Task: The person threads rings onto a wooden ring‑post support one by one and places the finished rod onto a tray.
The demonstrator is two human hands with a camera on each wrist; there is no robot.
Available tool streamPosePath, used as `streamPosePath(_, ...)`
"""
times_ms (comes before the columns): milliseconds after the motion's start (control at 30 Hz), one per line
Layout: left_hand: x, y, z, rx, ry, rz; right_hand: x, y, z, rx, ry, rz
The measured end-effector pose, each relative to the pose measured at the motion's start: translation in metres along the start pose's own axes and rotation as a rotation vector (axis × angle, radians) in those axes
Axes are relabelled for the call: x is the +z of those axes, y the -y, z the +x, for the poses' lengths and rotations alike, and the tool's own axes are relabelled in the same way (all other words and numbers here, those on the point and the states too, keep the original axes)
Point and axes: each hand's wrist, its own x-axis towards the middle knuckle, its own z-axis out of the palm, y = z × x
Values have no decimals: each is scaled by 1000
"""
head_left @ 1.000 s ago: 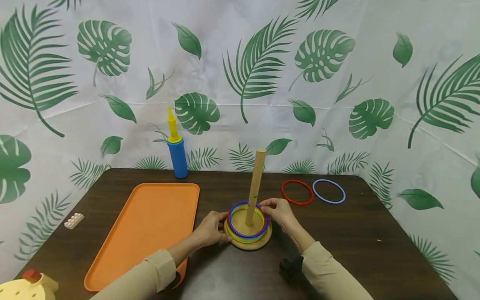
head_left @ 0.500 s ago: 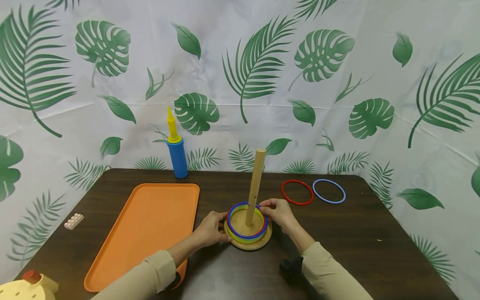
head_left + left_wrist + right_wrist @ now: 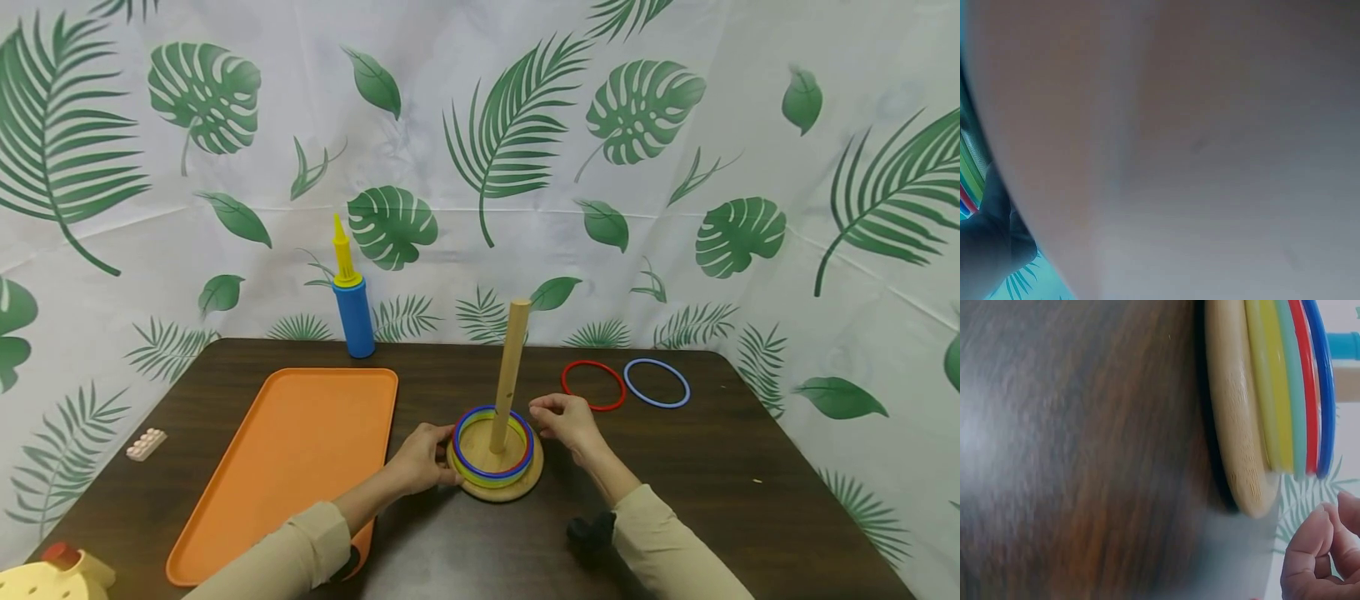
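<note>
Orange tray lies left of frame. Left hand, lower centre, grips the left edge of the wooden ring stand, where stacked rings surround the post. Right hand, right of centre, hovers just beside, fingers loosely bent.

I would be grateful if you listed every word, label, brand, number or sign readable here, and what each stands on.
None: no legible text in any view.
The pump, the orange tray and the stacked rings show no readable lettering.
The wooden peg bears small dark marks, too small to tell what they are.
The left wrist view is mostly blocked and blurred, with nothing readable.
</note>
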Motion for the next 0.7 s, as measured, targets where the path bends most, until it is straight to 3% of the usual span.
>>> streamPosePath(133, 0, 1, 0, 21, 1, 6, -10, -2, -1, -66, -8, 43)
streamPosePath(367, -1, 1, 0, 25, 3, -4, -28, 1, 4, 18, -90, 12)
streamPosePath(700, 0, 2, 1, 47, 5, 6, -72, -11, 15, 34, -245, 44)
